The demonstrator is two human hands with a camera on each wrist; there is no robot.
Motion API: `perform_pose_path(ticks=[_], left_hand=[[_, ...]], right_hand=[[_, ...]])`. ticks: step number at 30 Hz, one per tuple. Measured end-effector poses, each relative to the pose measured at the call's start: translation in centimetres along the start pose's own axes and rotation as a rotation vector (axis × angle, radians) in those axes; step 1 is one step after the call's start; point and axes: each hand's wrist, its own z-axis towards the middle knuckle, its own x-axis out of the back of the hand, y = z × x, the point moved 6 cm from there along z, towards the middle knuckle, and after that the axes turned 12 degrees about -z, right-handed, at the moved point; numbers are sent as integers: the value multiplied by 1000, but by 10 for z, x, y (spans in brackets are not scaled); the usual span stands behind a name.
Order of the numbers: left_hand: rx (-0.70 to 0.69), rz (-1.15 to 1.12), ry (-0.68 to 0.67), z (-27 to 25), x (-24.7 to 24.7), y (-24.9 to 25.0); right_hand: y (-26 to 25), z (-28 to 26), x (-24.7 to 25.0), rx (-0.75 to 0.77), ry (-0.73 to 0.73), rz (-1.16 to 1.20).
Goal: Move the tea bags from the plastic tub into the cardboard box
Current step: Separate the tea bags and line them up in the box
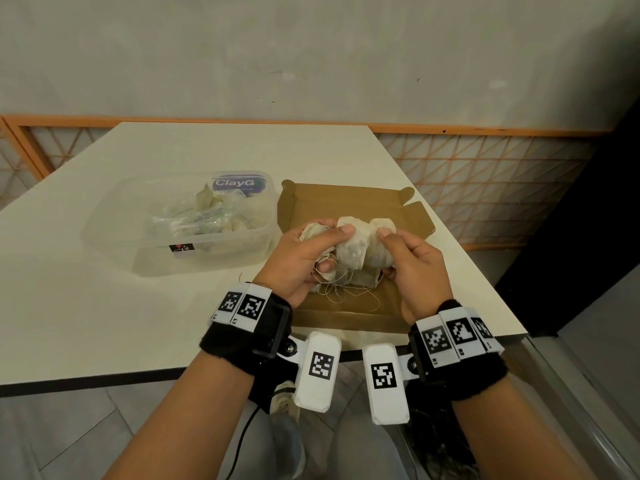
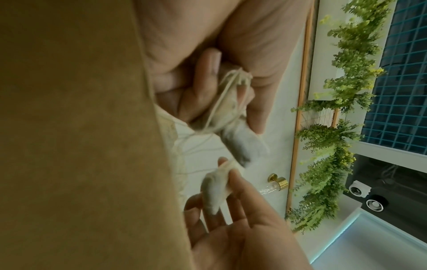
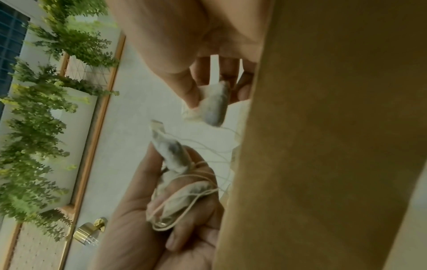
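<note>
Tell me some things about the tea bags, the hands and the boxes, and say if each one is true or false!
1. Both hands hold tea bags. True: the left hand and the right hand grip a tangled bunch of tea bags between them.
2. The hands are above the plastic tub. False: they are above the open cardboard box; the plastic tub is to its left.
3. The plastic tub is empty. False: tea bags still lie inside it.
4. Strings hang from the held tea bags. True: thin strings dangle below them.
5. The cardboard box is closed. False: its flaps are folded open.
</note>
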Motion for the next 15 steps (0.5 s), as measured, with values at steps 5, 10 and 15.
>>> perform_pose_path(ticks=[5,10,15], left_hand=[[27,52,-46,-2,-5,-3],[-3,97,33,3,2,-6],[-58,141,64,5,7,-4]], right_hand=[[-2,-2,0,15,-12,45],[-5,-6,-10,26,-110,67],[-8,-8,-10,29,-113,36]])
